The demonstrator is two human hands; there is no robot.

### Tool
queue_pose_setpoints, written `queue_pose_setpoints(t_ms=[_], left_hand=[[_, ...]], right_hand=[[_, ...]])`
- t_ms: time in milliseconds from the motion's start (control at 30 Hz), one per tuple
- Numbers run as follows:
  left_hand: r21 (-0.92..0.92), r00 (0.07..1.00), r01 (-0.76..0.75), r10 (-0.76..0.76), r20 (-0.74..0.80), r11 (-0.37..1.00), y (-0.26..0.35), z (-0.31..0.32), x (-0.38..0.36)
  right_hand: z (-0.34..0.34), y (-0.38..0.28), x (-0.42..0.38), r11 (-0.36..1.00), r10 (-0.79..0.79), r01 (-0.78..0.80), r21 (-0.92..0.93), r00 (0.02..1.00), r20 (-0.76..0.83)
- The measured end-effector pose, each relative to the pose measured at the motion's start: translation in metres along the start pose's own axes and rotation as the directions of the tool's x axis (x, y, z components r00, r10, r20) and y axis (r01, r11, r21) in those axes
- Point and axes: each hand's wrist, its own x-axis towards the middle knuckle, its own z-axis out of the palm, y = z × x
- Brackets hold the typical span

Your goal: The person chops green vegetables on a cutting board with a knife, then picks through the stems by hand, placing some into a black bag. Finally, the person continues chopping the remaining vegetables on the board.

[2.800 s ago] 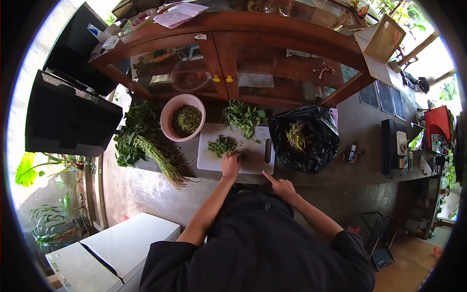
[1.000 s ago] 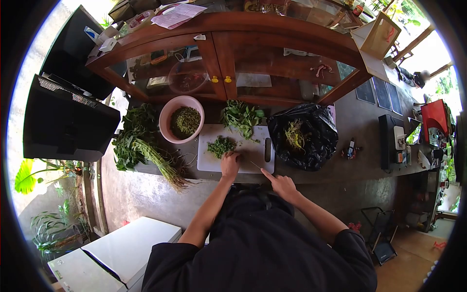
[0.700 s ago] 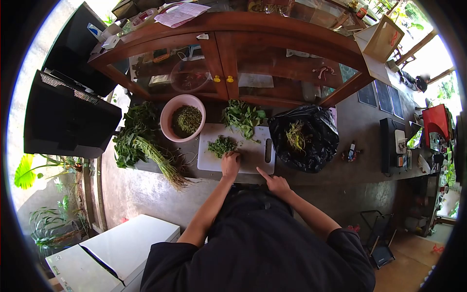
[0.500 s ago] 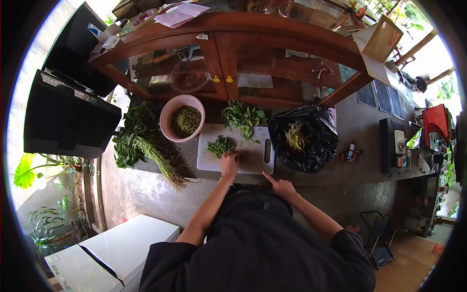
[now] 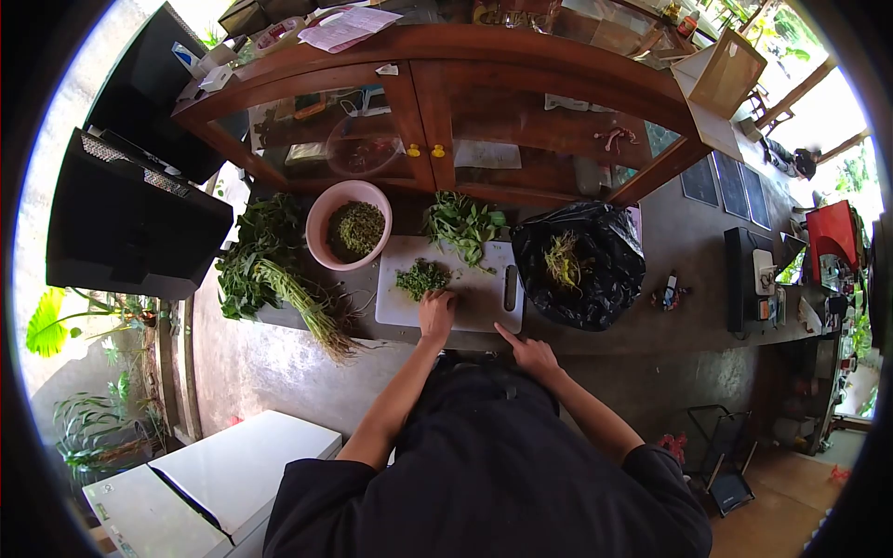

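My left hand [image 5: 435, 316] rests on the white cutting board [image 5: 479, 302], its fingers bent down at the near side of a pile of chopped greens [image 5: 423, 278]. Whatever lies under those fingers is hidden. At the board's near edge is my right hand [image 5: 533, 352], index finger stretched out and the other fingers curled. I cannot make out what it holds, if anything. Uncut leafy greens [image 5: 462, 223] lie over the board's far edge. A pink bowl [image 5: 316, 228] with chopped greens in it stands just beyond the board's far left corner.
A bundle of leafy stems with roots [image 5: 290, 293] lies at the left. On the right sits a black plastic bag [image 5: 614, 279] with plant scraps on top. A glass-fronted wooden cabinet [image 5: 423, 102] stands along the back. Far right, a person [image 5: 791, 160] is visible.
My right hand has shifted slightly left and up along the board's near edge. My left hand stays almost in place beside the chopped greens.
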Motion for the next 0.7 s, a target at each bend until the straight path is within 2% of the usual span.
queue_pose_setpoints(t_ms=[167, 333, 633, 700], left_hand=[[0.032, 0.997, -0.079, 0.079, 0.007, 0.996, -0.001, -0.003, -0.001], [0.058, 0.989, -0.132, 0.127, 0.078, 0.990, -0.001, -0.008, -0.003], [0.070, 0.993, -0.093, 0.087, 0.073, 0.993, 0.001, -0.007, -0.002], [0.061, 0.993, -0.098, 0.094, 0.065, 0.993, 0.001, -0.006, -0.002]], right_hand=[[-0.009, -0.004, 0.002, 1.000, -0.014, 0.013, -0.002, 0.999, -0.034], [-0.015, -0.006, 0.003, 1.000, 0.004, -0.004, -0.009, 0.998, -0.063], [-0.031, -0.017, -0.005, 0.998, 0.024, -0.023, -0.065, 1.000, 0.018], [-0.037, -0.022, -0.008, 0.994, 0.046, -0.037, -0.107, 0.995, 0.086]])
